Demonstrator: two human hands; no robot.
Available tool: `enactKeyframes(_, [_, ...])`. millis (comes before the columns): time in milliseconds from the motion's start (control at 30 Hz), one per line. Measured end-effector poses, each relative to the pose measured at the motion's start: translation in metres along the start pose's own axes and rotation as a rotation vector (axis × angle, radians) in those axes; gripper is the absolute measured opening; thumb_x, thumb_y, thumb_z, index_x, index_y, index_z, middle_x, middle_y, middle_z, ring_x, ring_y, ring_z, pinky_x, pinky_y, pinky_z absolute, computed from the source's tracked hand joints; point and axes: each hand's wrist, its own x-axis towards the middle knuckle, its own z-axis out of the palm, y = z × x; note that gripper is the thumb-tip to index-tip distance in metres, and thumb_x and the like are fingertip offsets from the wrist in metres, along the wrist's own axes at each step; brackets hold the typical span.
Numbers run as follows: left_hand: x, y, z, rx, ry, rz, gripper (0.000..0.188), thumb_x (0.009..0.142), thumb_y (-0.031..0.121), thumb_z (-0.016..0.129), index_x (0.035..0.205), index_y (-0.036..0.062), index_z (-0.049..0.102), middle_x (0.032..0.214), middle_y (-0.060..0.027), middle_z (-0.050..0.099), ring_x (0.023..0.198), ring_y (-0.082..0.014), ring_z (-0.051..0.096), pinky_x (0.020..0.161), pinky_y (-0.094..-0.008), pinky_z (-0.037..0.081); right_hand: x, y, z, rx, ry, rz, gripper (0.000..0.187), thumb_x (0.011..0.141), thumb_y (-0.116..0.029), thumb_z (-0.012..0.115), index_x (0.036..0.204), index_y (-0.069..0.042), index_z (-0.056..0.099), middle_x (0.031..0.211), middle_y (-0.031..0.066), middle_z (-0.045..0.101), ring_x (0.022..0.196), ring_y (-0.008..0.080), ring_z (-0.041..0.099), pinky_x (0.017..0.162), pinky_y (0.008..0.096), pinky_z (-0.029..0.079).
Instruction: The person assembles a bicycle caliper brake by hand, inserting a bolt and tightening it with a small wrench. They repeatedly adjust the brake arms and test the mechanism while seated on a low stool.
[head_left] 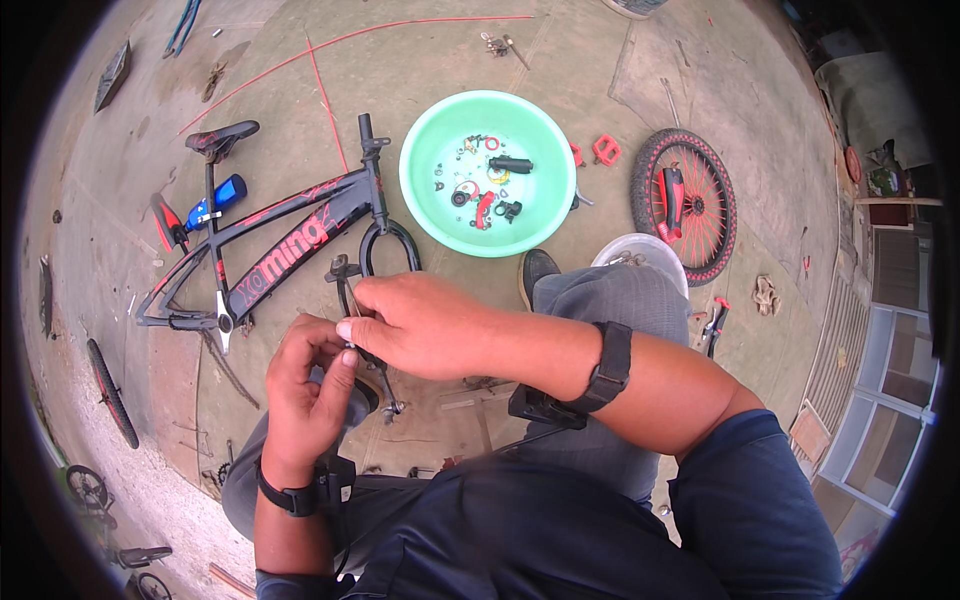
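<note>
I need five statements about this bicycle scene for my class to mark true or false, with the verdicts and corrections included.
1. Small parts lie in the green basin. True.
2. The wheel with red spokes lies to the left of the basin. False: it lies to the right.
3. The left hand and right hand both hold a dark slender part. True.
4. The blue item is inside the basin. False: it is beside the seat post.
5. The saddle is mounted on the bike frame. True.
</note>
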Motion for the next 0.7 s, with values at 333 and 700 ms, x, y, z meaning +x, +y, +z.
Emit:
enactKeyframes(333, [0.0007,-0.0020,-0.0016,0.017,-0.016,0.009,0.006,0.096,0.004,0.064,0.097,-0.0002,0.060,0.085,-0.0067,0.057,0.073,-0.0149,0.055,0.067,-0.0278,0.045,-0.0002,-0.0007,-0.0003,0.014,0.009,-0.005,0.038,0.095,-0.034,0.056,0.089,0.003,0.059,0.089,0.0257,0.067,0.087,0.0444,0.065,0.076,0.0538,0.049])
enactKeyframes(700, [0.0022,0.0000,-0.0008,0.061,-0.027,0.054,0.008,0.092,0.001,0.067,0.097,0.0011,0.061,0.083,-0.0072,0.058,0.072,-0.0174,0.056,0.066,-0.0292,0.046,-0.0005,0.0068,0.0049,0.057,0.057,-0.049,0.037,0.098,-0.031,0.061,0.085,0.002,0.054,0.074,0.0220,0.059,0.068,0.0408,0.057,0.061,0.0475,0.043])
